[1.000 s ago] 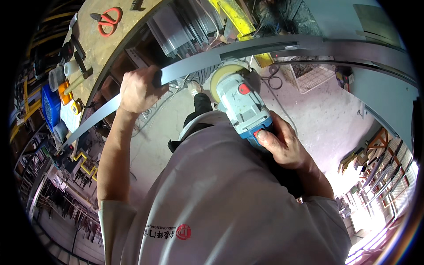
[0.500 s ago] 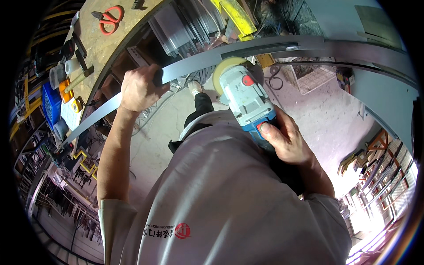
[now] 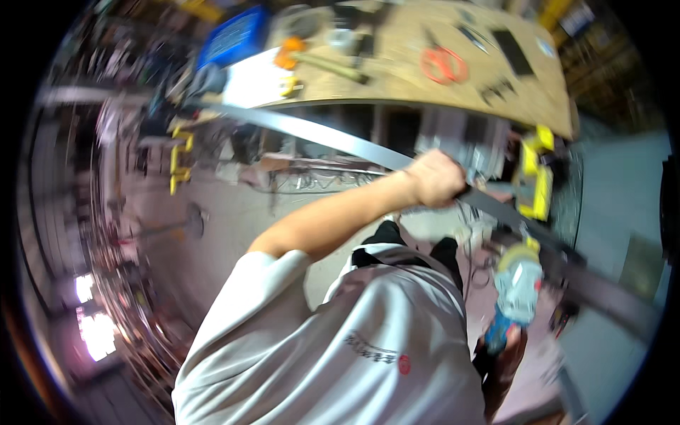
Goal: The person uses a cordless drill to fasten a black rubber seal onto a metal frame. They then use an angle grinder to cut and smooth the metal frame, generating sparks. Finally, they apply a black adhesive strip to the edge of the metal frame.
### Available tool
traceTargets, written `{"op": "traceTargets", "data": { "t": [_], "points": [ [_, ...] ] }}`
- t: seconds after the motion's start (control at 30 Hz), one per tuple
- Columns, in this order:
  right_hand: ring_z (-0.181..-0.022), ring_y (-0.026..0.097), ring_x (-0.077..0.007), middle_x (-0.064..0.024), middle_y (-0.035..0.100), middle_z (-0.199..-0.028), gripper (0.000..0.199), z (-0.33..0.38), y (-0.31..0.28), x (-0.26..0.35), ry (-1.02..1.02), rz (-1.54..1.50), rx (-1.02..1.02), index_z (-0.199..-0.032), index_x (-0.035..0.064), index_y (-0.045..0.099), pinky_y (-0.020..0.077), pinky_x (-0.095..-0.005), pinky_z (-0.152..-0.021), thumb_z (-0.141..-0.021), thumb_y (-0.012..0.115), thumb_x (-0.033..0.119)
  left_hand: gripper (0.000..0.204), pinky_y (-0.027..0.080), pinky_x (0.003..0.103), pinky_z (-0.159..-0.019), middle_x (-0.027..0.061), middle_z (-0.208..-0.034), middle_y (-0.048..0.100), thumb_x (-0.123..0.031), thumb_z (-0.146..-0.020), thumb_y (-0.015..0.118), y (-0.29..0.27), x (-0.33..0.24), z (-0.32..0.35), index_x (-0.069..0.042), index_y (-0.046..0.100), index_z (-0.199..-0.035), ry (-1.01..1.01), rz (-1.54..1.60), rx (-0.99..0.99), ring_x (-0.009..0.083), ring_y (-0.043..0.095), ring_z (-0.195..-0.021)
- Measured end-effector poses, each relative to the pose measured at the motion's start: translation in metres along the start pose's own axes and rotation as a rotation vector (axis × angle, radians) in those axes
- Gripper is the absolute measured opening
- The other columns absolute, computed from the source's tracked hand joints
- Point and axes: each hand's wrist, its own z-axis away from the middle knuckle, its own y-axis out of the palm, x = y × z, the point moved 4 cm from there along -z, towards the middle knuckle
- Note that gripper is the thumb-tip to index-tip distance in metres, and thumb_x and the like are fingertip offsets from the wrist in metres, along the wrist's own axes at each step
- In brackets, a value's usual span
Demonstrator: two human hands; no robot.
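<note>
Evidently left grip (image 3: 435, 178) was closed around bar (image 3: 340, 140), which slanted in front of table (image 3: 397, 81); right grip (image 3: 511, 347), blurred, was wrapped around lower end of grinder (image 3: 519, 287). Disc (image 3: 520, 256) was near bar, contact unclear. Bar looked stiff, probably slick, best held mid-length, clear of disc; grinder likely heavy. Wooden-looking table bore red scissors (image 3: 445, 65). Pale floor (image 3: 283, 212) lay below, blurred clutter (image 3: 120, 276) at left.
</note>
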Motion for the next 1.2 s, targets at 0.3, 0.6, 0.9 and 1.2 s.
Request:
{"op": "traceTargets", "data": {
  "t": [0.3,0.6,0.9,1.2],
  "points": [
    [-0.067,0.062,-0.0255,-0.0107,0.065,-0.094,0.049,-0.001,0.113,0.048,-0.110,0.273,-0.240,-0.131,0.0038,0.051,0.0531,-0.0398,-0.058,-0.095,0.067,0.033,0.038,0.058,0.044,-0.079,0.0130,-0.081,0.073,-0.039,-0.072,0.085,-0.032,0.110,0.143,-0.007,0.070,-0.087,-0.230,-0.101,-0.114,0.0336,0.074,-0.087],
    [-0.065,0.063,-0.0249,-0.0105,0.063,-0.084,0.040,-0.025,0.194,0.081,-0.154,0.374,0.024,-0.107,0.0005,0.060,0.0510,-0.0350,-0.054,-0.095,0.068,0.038,0.031,0.057,0.045,-0.094,0.0168,-0.094,0.073,-0.030,-0.081,0.078,-0.070,0.226,0.301,-0.003,0.069,-0.093,-0.519,-0.234,-0.080,0.0337,0.073,-0.095],
    [-0.053,0.060,-0.0196,-0.0077,0.061,-0.077,0.063,-0.033,0.332,0.110,0.670,-0.350,-0.069,-0.109,0.0049,0.059,0.0457,-0.0315,-0.045,-0.098,0.051,0.066,0.070,0.045,0.044,-0.114,0.0221,-0.127,0.065,-0.027,-0.078,0.083,-0.124,0.362,0.446,0.005,0.057,-0.135,-0.527,-0.377,-0.050,0.0368,0.059,-0.127],
    [-0.076,0.063,-0.0136,-0.0057,0.068,-0.094,0.039,-0.052,0.479,0.136,0.490,-0.477,-0.060,-0.123,0.0017,0.066,0.0524,-0.0299,-0.065,-0.110,0.055,0.037,0.078,0.052,0.050,-0.103,0.0276,-0.129,0.063,-0.005,-0.069,0.083,-0.155,0.494,0.612,0.002,0.056,-0.142,-0.582,-0.272,-0.099,0.0460,0.060,-0.121]
  ]
}}
